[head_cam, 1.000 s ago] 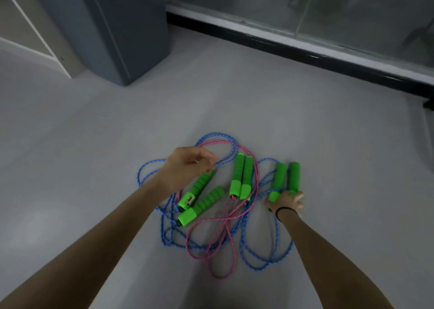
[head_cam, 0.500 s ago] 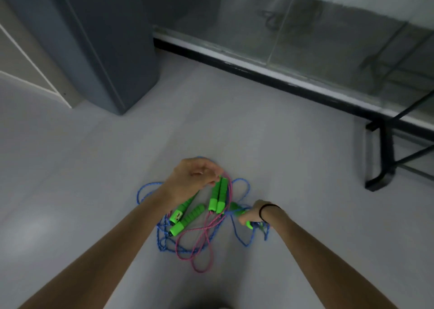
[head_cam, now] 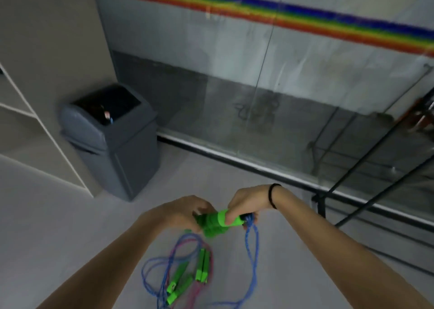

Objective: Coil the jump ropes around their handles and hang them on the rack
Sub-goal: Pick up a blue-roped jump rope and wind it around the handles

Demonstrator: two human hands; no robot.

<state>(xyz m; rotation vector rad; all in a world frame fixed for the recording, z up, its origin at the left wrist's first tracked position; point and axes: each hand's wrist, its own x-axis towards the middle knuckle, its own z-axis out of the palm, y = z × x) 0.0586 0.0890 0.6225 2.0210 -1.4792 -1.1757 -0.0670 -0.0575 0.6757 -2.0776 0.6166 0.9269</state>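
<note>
Together, fingers (head_cam: 229, 217) curled — green handles (head_cam: 214, 224) gripped

- Grey bin (head_cam: 117, 158) with a black swing lid (head_cam: 110, 102) stands on the grey floor (head_cam: 58, 226), in the corner.
- Glass wall (head_cam: 234, 74) behind the bin, with a rainbow stripe (head_cam: 281, 20) across its upper part.
- Pale shelving (head_cam: 23, 121) at left, just beside the bin.

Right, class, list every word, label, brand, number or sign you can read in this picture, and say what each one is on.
No readable text anywhere.
The green handles being held: no print shows.
The floor handle: pale patch, too blurred to read.
The bin: small bright spot in its opening, too small to read.
The rainbow stripe on the glass wall: colour only, no letters.
</note>
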